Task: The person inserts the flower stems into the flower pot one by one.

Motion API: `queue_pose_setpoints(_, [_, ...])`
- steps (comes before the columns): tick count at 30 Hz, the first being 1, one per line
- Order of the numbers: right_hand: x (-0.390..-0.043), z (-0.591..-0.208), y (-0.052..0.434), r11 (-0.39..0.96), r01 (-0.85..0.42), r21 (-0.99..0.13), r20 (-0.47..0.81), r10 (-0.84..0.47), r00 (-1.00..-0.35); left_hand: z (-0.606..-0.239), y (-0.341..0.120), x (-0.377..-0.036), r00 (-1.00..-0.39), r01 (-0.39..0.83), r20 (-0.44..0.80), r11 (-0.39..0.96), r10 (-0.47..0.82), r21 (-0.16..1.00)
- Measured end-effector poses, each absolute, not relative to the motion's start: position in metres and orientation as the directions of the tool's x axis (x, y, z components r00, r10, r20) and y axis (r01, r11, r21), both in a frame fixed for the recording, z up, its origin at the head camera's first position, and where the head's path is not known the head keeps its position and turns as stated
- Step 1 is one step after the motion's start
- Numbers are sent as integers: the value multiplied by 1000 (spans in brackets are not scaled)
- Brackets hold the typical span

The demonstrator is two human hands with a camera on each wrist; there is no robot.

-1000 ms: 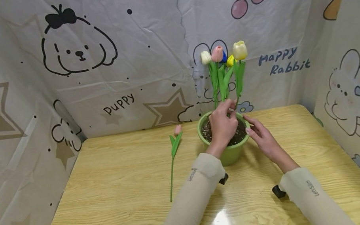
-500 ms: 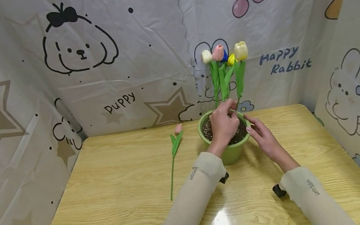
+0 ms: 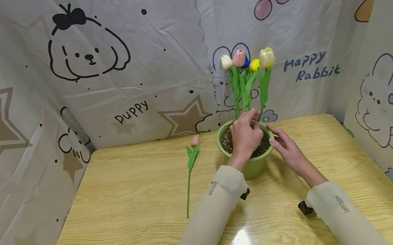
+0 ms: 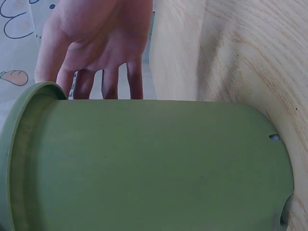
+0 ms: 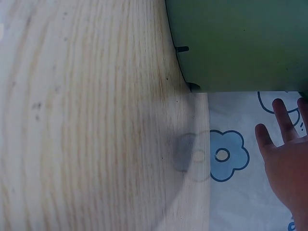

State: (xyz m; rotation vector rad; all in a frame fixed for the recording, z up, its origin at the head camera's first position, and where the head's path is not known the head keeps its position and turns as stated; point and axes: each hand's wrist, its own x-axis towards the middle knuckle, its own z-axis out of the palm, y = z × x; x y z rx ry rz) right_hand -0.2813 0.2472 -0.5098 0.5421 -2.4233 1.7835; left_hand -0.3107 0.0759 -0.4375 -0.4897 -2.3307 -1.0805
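In the head view, a green flower pot (image 3: 252,169) filled with dark soil holds several upright tulips. One is a cream tulip (image 3: 267,58) leaning right; beside it are a yellow tulip (image 3: 254,65), a pink tulip (image 3: 238,58) and a white tulip (image 3: 226,62), with a blue bloom partly hidden. Over the soil, my left hand (image 3: 246,134) appears to pinch the cream tulip's lower stem, though the fingertips are partly covered. My right hand (image 3: 289,151) rests against the pot's right rim, fingers extended; the left wrist view also shows its thumb at the rim.
Left of the pot, a pink tulip (image 3: 190,163) lies on the wooden table (image 3: 136,203), bloom toward the back. A printed curtain (image 3: 156,29) hangs behind the table and along both sides. Small black cameras sit at both wrists.
The cream tulip's head has tilted to the right, away from the yellow one. Both hands have stayed nearly in place, and the pot has not moved.
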Motion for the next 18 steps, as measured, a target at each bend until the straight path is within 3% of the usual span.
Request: queue_pose_setpoints(18, [-280, -510, 247, 265, -319, -910, 261, -230, -937, -437, 76, -309, -813, 505, 568, 640, 128, 579])
